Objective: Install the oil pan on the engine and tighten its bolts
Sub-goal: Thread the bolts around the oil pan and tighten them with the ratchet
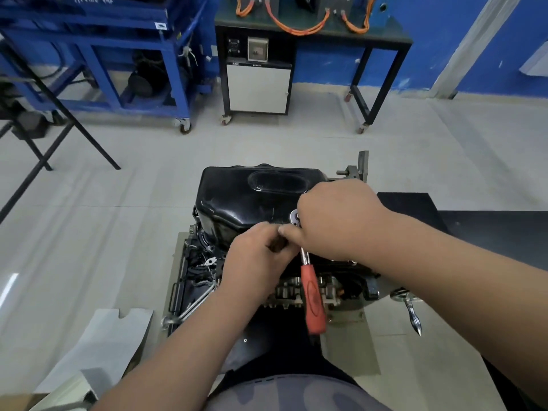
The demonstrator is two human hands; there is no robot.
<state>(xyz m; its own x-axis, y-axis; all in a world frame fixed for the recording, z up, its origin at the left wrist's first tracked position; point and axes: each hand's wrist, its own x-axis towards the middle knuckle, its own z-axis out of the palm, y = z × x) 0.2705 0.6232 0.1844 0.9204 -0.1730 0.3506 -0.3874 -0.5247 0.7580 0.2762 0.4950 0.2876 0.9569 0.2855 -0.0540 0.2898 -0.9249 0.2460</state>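
The black oil pan (237, 200) sits on top of the upturned engine (299, 287), which is mounted on a stand. A ratchet wrench (312, 295) with a red handle stands at the pan's near edge, its chrome head up and its handle hanging toward me. My right hand (338, 218) grips the ratchet's head from above, thumb pointing left. Just left of the shaft, my left hand (255, 262) has its fingers curled round a small dark part (276, 246) at the pan's flange. What that part is stays hidden. No bolts show.
The stand's crank handle (412, 310) sticks out at the right. A black bench (415, 209) lies behind my right arm. White cardboard (112, 336) lies on the floor at the left. A blue trolley (124, 54) and a wheeled black table (311, 40) stand along the far wall.
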